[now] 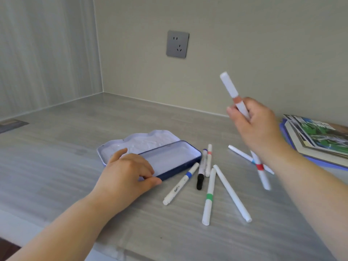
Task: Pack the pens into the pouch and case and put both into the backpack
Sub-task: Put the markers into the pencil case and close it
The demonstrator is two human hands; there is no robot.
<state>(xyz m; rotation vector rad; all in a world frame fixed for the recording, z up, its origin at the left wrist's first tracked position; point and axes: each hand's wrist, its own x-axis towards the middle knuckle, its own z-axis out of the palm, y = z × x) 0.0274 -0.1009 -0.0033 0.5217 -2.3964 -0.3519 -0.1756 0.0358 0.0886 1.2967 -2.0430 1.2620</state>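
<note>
An open blue pen case [175,159] lies on the grey table [75,140], its pale lid [135,142] folded back behind it. My left hand [128,170] grips the case's near left corner. My right hand [254,123] is raised above the table and holds a white pen with a pink band [230,89], tip pointing up. Several white pens lie loose right of the case: one with a blue band [181,183], a black-capped one [201,176], a green-banded one [208,197], a plain white one [232,193] and a red-banded one [260,170]. No pouch or backpack is in view.
A stack of books [318,140] on a purple folder sits at the right edge. A wall socket [177,44] is on the back wall. The table's front edge runs along the lower left.
</note>
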